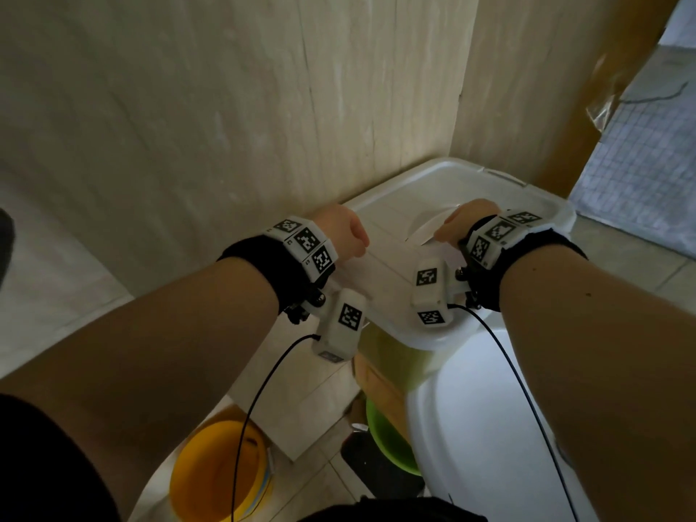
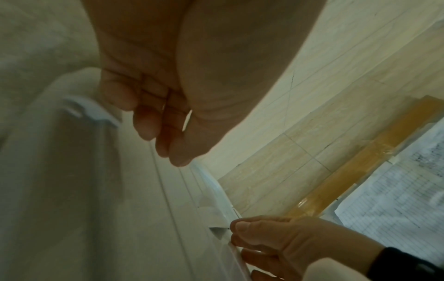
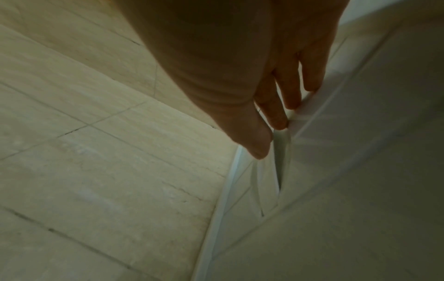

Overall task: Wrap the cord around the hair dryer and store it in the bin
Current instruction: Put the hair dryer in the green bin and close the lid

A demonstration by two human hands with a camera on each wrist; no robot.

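White plastic bin lid [image 1: 444, 205] gripped at its edges by left hand [image 1: 341, 229] and right hand [image 1: 461, 224]; bin contents hidden; yellow bucket [image 1: 218, 472] on floor.

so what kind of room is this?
Probably a home bathroom or utility corner: tiled wall and tiled floor, a yellow bucket and green basin below, both hands at the lid of a white plastic bin.
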